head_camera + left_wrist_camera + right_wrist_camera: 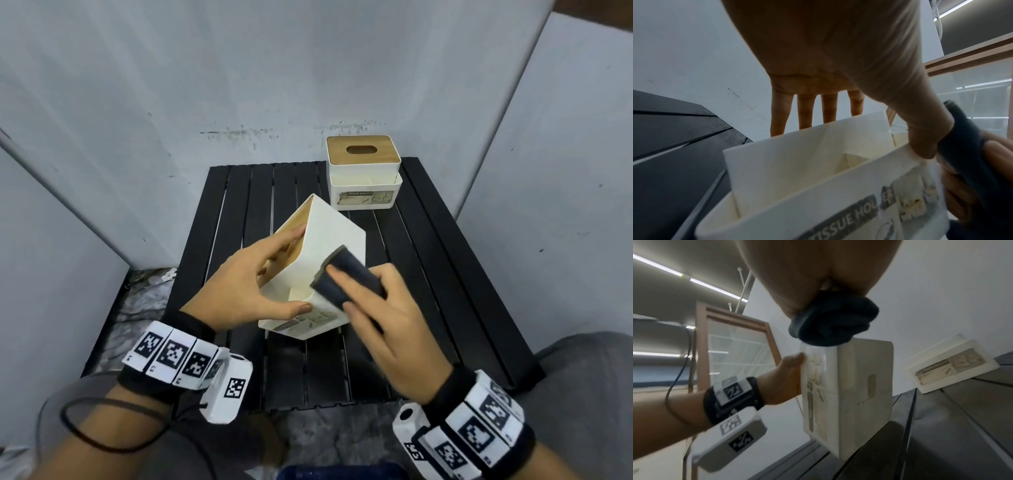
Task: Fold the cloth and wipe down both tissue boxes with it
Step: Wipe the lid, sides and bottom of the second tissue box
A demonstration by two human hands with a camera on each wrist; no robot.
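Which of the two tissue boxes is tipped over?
The near tissue box, tilted in the left hand under the cloth; the far tissue box stands upright.

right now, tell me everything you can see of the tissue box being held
The held tissue box is white, plastic-looking, with a wooden lid side and a worn "TISSUE HOLDER" label over a front pocket. It is tipped on one corner on the black slatted table. The left hand grips it, fingers on the lid, thumb by the pocket. The right hand presses the folded dark cloth against it.
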